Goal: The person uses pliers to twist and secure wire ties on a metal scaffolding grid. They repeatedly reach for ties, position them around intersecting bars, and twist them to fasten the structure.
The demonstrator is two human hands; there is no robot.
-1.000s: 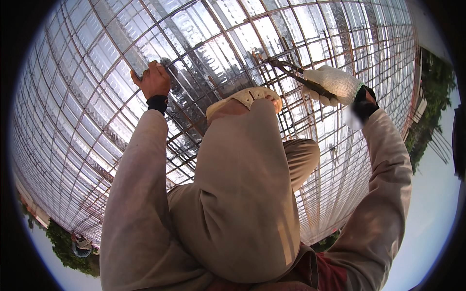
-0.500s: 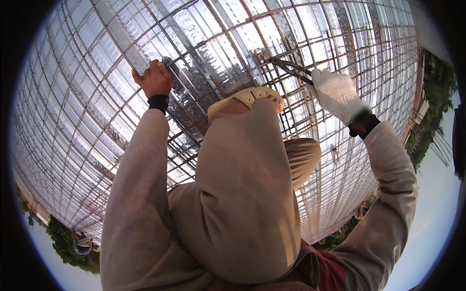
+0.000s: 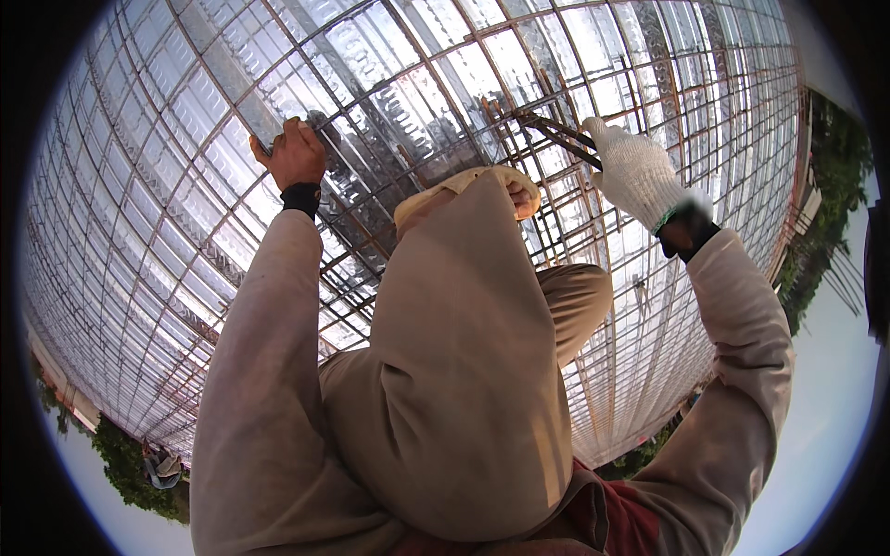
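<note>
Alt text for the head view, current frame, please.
A white-gloved right hand grips dark pincers, their head among the bars of a steel grid over shiny ribbed metal sheeting. The bare left hand is at the grid further left. Between the hands are a tan-trousered leg and pale footwear.

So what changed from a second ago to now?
The gloved right hand tilted wrist-down toward the body; the trouser leg now covers more of the sandal. Nothing was let go: the right hand keeps the pliers-like tool, its tip at the bar mesh. The left hand stays on that mesh.
</note>
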